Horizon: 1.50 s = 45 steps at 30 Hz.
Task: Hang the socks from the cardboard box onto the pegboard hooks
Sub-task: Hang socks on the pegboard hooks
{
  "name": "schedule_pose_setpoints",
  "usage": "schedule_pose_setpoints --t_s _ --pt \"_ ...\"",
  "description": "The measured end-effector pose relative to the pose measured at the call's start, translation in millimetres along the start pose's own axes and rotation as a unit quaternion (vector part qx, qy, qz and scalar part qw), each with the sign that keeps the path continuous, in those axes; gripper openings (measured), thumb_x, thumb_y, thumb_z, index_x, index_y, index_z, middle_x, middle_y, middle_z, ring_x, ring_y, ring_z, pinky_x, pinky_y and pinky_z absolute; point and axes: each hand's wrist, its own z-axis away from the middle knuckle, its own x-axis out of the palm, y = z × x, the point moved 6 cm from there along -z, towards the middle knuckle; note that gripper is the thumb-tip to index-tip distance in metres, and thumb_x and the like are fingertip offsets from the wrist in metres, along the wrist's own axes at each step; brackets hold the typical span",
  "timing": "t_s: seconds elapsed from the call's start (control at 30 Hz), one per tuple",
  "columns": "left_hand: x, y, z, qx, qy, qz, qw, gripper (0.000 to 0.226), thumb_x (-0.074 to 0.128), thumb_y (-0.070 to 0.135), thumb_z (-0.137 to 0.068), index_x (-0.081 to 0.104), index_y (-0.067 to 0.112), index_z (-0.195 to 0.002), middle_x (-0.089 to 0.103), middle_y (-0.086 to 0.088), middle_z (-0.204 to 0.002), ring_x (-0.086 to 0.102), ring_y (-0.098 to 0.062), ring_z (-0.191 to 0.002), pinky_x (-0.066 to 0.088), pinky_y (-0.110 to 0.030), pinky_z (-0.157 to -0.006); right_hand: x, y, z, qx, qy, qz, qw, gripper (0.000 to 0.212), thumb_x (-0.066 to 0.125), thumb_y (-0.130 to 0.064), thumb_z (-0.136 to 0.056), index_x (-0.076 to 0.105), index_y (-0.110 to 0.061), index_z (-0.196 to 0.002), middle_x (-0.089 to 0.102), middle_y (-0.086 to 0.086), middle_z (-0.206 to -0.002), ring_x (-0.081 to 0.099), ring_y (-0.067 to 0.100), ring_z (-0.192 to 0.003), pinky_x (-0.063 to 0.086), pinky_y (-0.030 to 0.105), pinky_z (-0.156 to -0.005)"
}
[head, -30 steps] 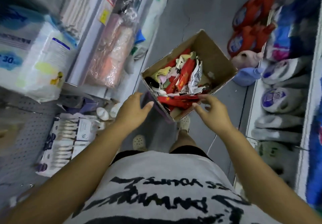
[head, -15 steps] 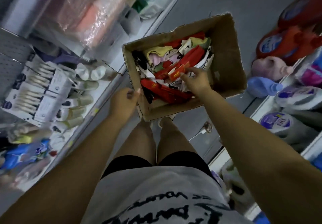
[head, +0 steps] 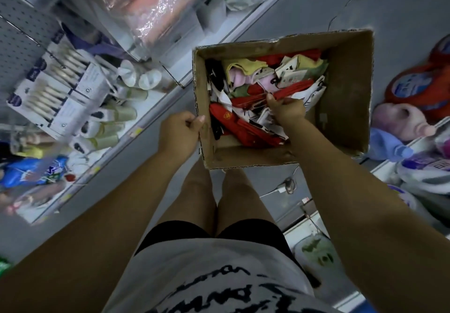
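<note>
So we're looking straight down into the cardboard box [head: 345, 88], which sits right in front of our knees, out over the grey floor [head: 401, 5]. We can't tell if it's resting on the floor or partly held up.

Our left hand [head: 179, 133] is on the box's left wall near the closest corner. The fingers are curled over the rim with the thumb on the outside, so it's gripping the cardboard.

Our right hand [head: 286, 111] is down inside the box, right on top of the heap. The fingertips are pinched together on a long pack of red socks [head: 298, 87] that runs diagonally across the middle of the pile. The rest of that hand's fingers are tucked in, not spread.

The other socks [head: 243, 69] fill the left and middle of the box. There are yellow, pink, green and black ones with white card labels, plus another red pack [head: 243, 127] lying between our two hands. The right side of the box is bare cardboard.

The pegboard [head: 17, 27] is way off at the upper left, well apart from both hands and the box. Toothbrush packs [head: 48, 93] hang just below it. Over on the right, an orange detergent jug [head: 418, 88] sits near the box's far side.
</note>
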Motion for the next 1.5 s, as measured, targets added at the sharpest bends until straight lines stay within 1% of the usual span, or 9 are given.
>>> schedule_pose_setpoints --t_s 0.17,0.3,0.37,0.53,0.63,0.9,1.17,1.33,1.5 --pt "0.4 -7.3 -1.5 -0.044 -0.021 -0.002 0.999 0.035 0.062 0.029 -0.1 0.067 0.001 -0.079 0.071 -0.022 -0.082 0.069 -0.038 -0.08 0.057 -0.052 -0.079 -19.4 13.0 31.7 0.023 -0.011 -0.058 0.998 0.033 0.074 -0.028 -0.091 0.064 -0.003 -0.071 0.068 0.01 -0.076 0.061 0.019 -0.074 0.05 0.02 -0.064" --pt "-9.7 8.4 16.5 -0.059 0.039 -0.042 0.997 0.035 0.058 0.035 -0.101 0.065 0.0 -0.107 0.069 -0.015 -0.097 0.063 -0.029 -0.089 0.046 -0.032 -0.077 -36.5 8.4 71.4 0.03 -0.061 -0.156 0.985 0.032 0.076 -0.029 -0.088 0.074 0.001 -0.098 0.076 0.017 -0.104 0.073 0.031 -0.101 0.059 0.045 -0.093" --pt "-19.2 31.5 33.6 -0.036 0.079 -0.005 0.996 0.038 0.061 0.042 -0.099 0.061 0.008 -0.115 0.064 -0.001 -0.095 0.058 -0.017 -0.086 0.042 -0.029 -0.074 -43.3 -3.0 99.5 0.005 -0.104 -0.199 0.975 0.028 0.073 -0.027 -0.092 0.072 0.0 -0.103 0.076 0.013 -0.107 0.072 0.026 -0.105 0.059 0.043 -0.094" --pt "-4.6 78.7 71.7 -0.097 -0.144 0.194 0.966 0.039 0.059 0.058 -0.094 0.064 0.02 -0.104 0.074 0.003 -0.099 0.074 -0.013 -0.088 0.061 -0.035 -0.082 -50.0 -38.2 176.9 -0.059 -0.19 -0.241 0.95 0.02 0.064 -0.026 -0.098 0.071 -0.008 -0.1 0.076 0.006 -0.104 0.072 0.01 -0.094 0.058 0.022 -0.082" --pt "-10.8 95.2 90.6 -0.097 -0.177 0.288 0.936 0.032 0.064 0.045 -0.095 0.069 0.014 -0.101 0.078 -0.001 -0.094 0.077 -0.014 -0.083 0.062 -0.03 -0.076 -48.4 -52.4 208.9 -0.086 -0.21 -0.256 0.94 0.02 0.065 -0.027 -0.096 0.072 -0.008 -0.099 0.076 0.01 -0.107 0.072 0.014 -0.096 0.057 0.025 -0.082" --pt "-65.4 81.2 115.8 -0.048 -0.094 0.34 0.934 0.029 0.071 0.034 -0.092 0.072 0.01 -0.109 0.078 0.002 -0.102 0.069 -0.006 -0.089 0.049 -0.026 -0.08 -36.7 -78.3 268.4 -0.159 -0.215 -0.257 0.929 0.041 0.07 -0.029 -0.089 0.066 0.011 -0.097 0.069 0.03 -0.112 0.069 0.038 -0.106 0.053 0.049 -0.1" --pt "-161.5 33.9 134.4 0.003 0.049 0.454 0.89 0.016 0.072 0.017 -0.093 0.062 0.016 -0.08 0.065 0.003 -0.077 0.066 -0.013 -0.086 0.051 -0.047 -0.106 6.2 -94.1 323.1 -0.253 -0.179 -0.107 0.945 0.022 0.076 -0.027 -0.086 0.075 -0.005 -0.087 0.077 0.004 -0.081 0.073 0.012 -0.073 0.055 0.025 -0.061" --pt "-236.6 -25.1 156.4 0.029 0.149 0.479 0.865 0.015 0.066 0.012 -0.097 0.055 0.016 -0.088 0.069 0.003 -0.08 0.073 -0.03 -0.095 0.06 -0.023 -0.07 54.6 -121.6 369.1 -0.348 -0.158 -0.058 0.922 0.014 0.079 -0.022 -0.084 0.069 -0.013 -0.088 0.074 0.003 -0.09 0.07 0.013 -0.079 0.056 0.024 -0.065" --pt "-315.8 -100.2 194.3 0.046 0.249 0.471 0.845 0.007 0.07 0.023 -0.095 0.065 0.023 -0.09 0.073 0.01 -0.077 0.068 -0.005 -0.073 0.057 -0.025 -0.067 126.7 -149.8 445.8 -0.43 -0.229 -0.1 0.868 0.027 0.077 -0.008 -0.086 0.06 -0.014 -0.106 0.071 0.012 -0.105 0.072 0.023 -0.093 0.06 0.038 -0.08"
